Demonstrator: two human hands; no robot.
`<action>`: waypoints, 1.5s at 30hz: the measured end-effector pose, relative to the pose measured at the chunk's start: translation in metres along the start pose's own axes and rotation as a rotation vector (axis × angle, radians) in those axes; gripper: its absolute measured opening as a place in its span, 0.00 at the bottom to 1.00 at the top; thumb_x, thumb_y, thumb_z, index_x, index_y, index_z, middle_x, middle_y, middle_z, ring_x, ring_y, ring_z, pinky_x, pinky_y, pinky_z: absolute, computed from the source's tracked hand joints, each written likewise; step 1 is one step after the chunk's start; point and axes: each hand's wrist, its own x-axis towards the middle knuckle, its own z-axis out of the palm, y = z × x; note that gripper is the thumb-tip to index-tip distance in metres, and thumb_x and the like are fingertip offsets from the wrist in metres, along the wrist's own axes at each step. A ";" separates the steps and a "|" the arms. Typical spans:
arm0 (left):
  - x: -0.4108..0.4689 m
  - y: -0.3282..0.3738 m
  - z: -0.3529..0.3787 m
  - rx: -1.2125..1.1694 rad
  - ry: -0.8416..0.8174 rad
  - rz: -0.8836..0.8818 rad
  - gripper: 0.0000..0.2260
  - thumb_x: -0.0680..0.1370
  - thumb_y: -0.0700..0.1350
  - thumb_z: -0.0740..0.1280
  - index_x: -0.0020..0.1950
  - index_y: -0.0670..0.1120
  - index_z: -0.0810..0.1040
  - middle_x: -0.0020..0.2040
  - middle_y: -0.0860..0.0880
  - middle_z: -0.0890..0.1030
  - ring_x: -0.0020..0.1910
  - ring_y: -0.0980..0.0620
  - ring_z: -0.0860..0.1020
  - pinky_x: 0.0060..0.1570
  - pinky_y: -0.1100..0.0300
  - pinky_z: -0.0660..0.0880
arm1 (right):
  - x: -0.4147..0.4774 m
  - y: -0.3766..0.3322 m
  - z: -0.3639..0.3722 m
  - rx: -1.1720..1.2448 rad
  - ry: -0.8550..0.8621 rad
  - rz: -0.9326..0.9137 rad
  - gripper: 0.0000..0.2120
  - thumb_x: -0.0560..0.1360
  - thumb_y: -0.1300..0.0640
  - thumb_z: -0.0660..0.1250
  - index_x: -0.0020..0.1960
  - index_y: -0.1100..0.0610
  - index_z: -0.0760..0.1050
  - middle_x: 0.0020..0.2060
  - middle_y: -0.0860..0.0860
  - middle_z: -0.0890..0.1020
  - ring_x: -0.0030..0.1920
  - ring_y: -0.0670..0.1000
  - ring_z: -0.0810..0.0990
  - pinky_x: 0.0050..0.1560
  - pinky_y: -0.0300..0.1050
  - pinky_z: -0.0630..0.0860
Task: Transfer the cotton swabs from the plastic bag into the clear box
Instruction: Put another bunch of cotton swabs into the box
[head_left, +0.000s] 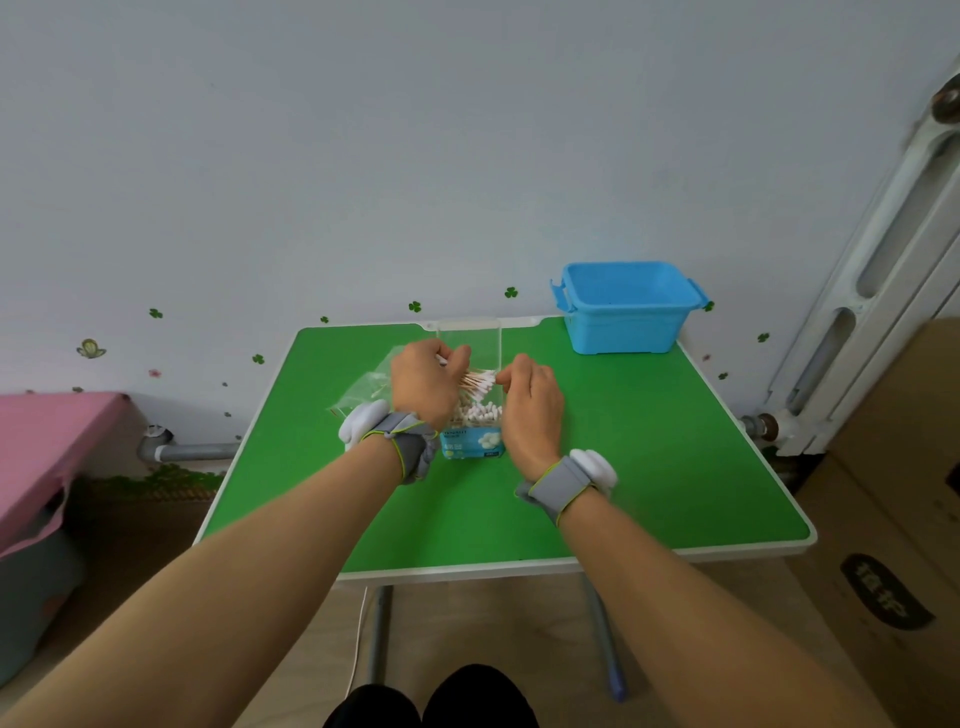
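On the green table (623, 467), a blue bin (623, 322) stands far right. At centre the clear box (470, 332) holds cotton swabs (480, 413); its blue label (470, 444) is unreadable. The plastic bag (363, 387) lies to its left. The left hand (423, 384) grips a swab bundle over the box. The right hand (532, 410) curls at the box's wall, grip unclear.

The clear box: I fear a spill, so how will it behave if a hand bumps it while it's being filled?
The clear box stands tall and narrow on the green table, so it could probably tip if pushed near the top. It looks like thin rigid plastic, likely light; the cotton swabs inside add little weight.
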 end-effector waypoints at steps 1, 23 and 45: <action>0.001 0.000 0.000 0.019 -0.004 -0.012 0.12 0.76 0.47 0.68 0.36 0.41 0.76 0.35 0.41 0.79 0.35 0.46 0.75 0.39 0.54 0.74 | 0.000 0.000 0.000 0.012 -0.002 0.004 0.18 0.82 0.56 0.51 0.38 0.55 0.73 0.40 0.51 0.75 0.45 0.52 0.74 0.48 0.47 0.69; -0.004 0.000 -0.002 0.113 -0.050 0.149 0.09 0.73 0.44 0.68 0.35 0.43 0.73 0.34 0.45 0.78 0.34 0.47 0.73 0.36 0.56 0.71 | -0.001 0.004 0.003 0.040 -0.048 -0.002 0.21 0.83 0.49 0.49 0.47 0.51 0.80 0.43 0.52 0.78 0.48 0.51 0.76 0.47 0.45 0.70; 0.000 0.007 0.001 0.225 -0.023 0.078 0.13 0.77 0.48 0.66 0.41 0.38 0.77 0.42 0.39 0.82 0.42 0.40 0.79 0.41 0.53 0.74 | -0.002 0.005 0.005 0.028 -0.071 0.029 0.24 0.83 0.48 0.47 0.39 0.51 0.78 0.47 0.56 0.79 0.48 0.53 0.76 0.52 0.48 0.70</action>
